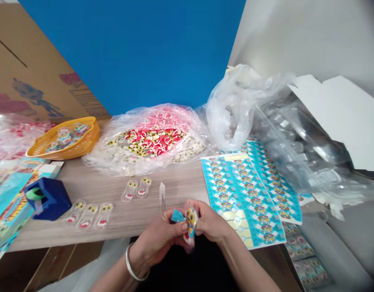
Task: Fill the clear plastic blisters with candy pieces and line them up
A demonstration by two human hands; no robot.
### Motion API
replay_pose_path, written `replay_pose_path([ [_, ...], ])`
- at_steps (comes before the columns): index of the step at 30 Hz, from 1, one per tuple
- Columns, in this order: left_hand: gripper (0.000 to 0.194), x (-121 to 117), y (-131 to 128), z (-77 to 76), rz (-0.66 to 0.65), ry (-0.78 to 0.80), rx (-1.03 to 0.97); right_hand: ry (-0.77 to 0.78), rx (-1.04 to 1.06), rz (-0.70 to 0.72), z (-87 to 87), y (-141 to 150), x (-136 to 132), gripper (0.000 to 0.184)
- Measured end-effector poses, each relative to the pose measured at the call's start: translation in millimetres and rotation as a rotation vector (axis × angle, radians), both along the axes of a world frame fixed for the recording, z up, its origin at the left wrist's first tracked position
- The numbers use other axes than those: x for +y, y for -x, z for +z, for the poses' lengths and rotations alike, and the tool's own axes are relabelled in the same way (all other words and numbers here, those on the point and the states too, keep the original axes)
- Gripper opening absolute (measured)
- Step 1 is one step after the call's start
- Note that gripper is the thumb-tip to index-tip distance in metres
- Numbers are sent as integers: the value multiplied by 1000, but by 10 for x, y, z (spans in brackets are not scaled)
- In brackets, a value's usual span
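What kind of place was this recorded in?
Probably a small packing or assembly workshop: an open bag of loose red and yellow pieces, sheets of repeated stickers, and a yellow basket of filled clear packs.

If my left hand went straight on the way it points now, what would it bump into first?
Your left hand would probably meet your right hand first, just beyond the clear plastic pack they hold together, though depth is hard to judge here.
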State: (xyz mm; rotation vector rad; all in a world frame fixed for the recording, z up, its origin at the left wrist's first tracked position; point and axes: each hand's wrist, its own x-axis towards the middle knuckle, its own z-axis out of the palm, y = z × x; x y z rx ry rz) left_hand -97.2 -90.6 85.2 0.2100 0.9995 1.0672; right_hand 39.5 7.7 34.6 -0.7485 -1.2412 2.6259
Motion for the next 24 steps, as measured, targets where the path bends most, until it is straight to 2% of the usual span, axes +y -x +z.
replay_pose_path([
  [3, 37, 49, -6, -79, 123, 6, 95, -28, -10, 7, -57, 5, 76, 48],
  [6, 43, 131, -22, -176, 381, 64, 260, -167, -56, -175, -32, -27, 141, 41],
  [8, 45, 183, -43, -224, 448, 88, 341, -262, -64, -291, 16, -49, 136, 38],
  [13, 39, 224, -56, -258, 378, 23, 325, -433, -115, -394, 109, -92, 52, 31],
  [18, 35, 210, 30, -261, 440, -52, 222, -383, -110, -374, 124, -132, 52, 31],
  [21, 37, 225, 44, -267, 367, -24, 59, -329, -72, -340, 88, -96, 22, 29],
  [24, 42, 228, 25, -261, 320, -12, -34, -362, -82, -334, 56, -27, -47, 29],
])
